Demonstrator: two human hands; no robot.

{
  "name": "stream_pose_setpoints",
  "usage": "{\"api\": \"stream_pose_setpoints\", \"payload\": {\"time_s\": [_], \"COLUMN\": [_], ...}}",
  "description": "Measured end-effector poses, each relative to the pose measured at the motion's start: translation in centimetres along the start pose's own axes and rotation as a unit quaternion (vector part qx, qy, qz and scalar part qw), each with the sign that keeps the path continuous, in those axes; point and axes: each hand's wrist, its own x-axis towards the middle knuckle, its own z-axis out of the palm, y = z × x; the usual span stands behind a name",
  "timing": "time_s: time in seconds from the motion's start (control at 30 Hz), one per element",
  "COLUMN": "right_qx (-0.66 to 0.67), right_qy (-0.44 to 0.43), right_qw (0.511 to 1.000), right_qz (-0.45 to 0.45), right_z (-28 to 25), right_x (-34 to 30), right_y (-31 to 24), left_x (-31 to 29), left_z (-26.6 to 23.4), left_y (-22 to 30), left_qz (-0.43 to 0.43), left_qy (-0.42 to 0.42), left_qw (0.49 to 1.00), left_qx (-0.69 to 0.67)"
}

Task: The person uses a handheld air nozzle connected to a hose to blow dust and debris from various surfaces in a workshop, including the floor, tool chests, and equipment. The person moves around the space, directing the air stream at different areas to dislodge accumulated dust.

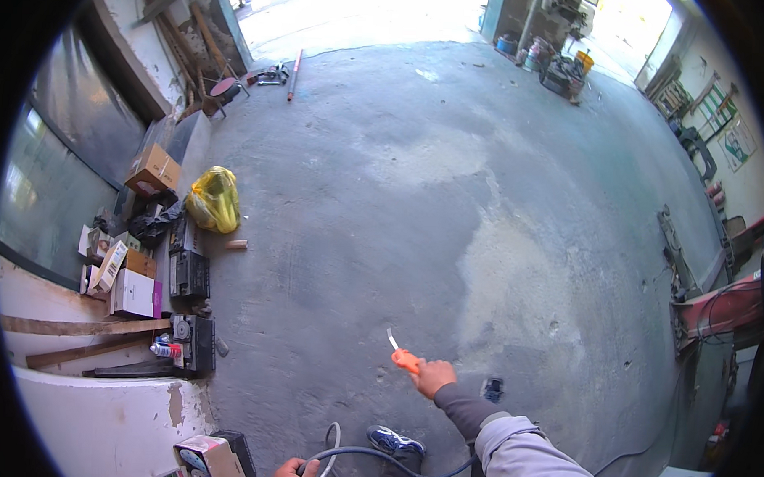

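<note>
My right hand (435, 379) is stretched out ahead over the concrete floor, closed around the orange handle of a knife (405, 360). Its narrow pale blade points forward and away from me. Low in the picture, my left hand (296, 473) is closed on a grey-blue hose (366, 451). A lighter grey loop stands up beside that hand, and the darker length runs right, across my legs. Part of the left hand is cut off by the lower edge. Below the hose loop, my dark blue shoe (392, 441) rests on the floor; the other shoe (494, 388) shows past my right forearm.
Along the left wall stand car batteries (189, 275), cardboard boxes (153, 170) and a yellow plastic bag (214, 201). A red pole (295, 74) lies near the bright doorway. At right is a red metal piece of equipment (716, 311); a thin cable (627, 456) trails over the floor.
</note>
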Motion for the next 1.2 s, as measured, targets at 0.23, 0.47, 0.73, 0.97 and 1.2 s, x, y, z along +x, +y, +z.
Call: {"api": "stream_pose_setpoints", "payload": {"time_s": [0.23,0.47,0.73,0.97,1.2], "right_qx": [0.062,0.352,0.857,0.747,0.764], "right_qy": [0.121,0.115,0.115,0.398,0.313], "right_qw": [0.984,0.925,0.381,0.167,0.270], "right_qz": [0.118,0.086,0.327,0.506,0.495], "right_z": [-6.5,-8.5,0.7,-1.2,-9.0], "right_x": [3.6,0.3,-26.5,-46.5,-26.9], "right_y": [16.2,33.2,61.1,78.6,82.6], "left_x": [-1.2,-1.4,-0.5,0.2,8.0], "left_z": [8.1,20.6,39.8,52.5,53.2], "left_y": [6.4,15.5,35.3,50.1,60.0], "left_qz": [0.041,0.159,0.148,0.182,0.159], "left_qy": [0.012,-0.022,-0.131,-0.218,-0.211], "left_qw": [0.999,0.987,0.980,0.958,0.949], "left_qx": [0.007,0.029,0.002,-0.052,-0.173]}}
